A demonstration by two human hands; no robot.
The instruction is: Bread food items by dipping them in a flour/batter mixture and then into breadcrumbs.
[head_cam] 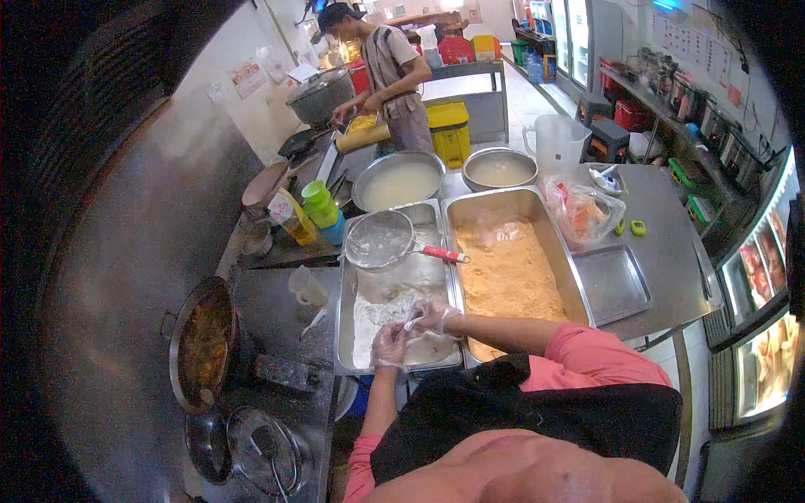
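Observation:
My left hand (390, 345) and my right hand (432, 316), both in clear plastic gloves, meet over the near part of a steel pan (344, 314) of white flour (371, 314). Between their fingertips is a small whitish, flour-coated piece (410, 325), too small to name. A round mesh sieve (379, 240) with a red handle rests across the far part of this pan. Against its right side stands a second steel pan (582, 292) of orange-tan breading or seasoned flour (509, 270). Beyond them are a large bowl (402, 182) and a smaller one (500, 171), both with cloudy liquid.
On the left, a wok of dark oil and food (202, 346) sits near a glass lid (267, 449). A plastic jug (307, 286), green cups (320, 204) and an oil bottle (292, 217) stand nearer. Rightward lie a plastic bag (585, 210) and a flat tray (610, 283). A co-worker (393, 75) stands beyond.

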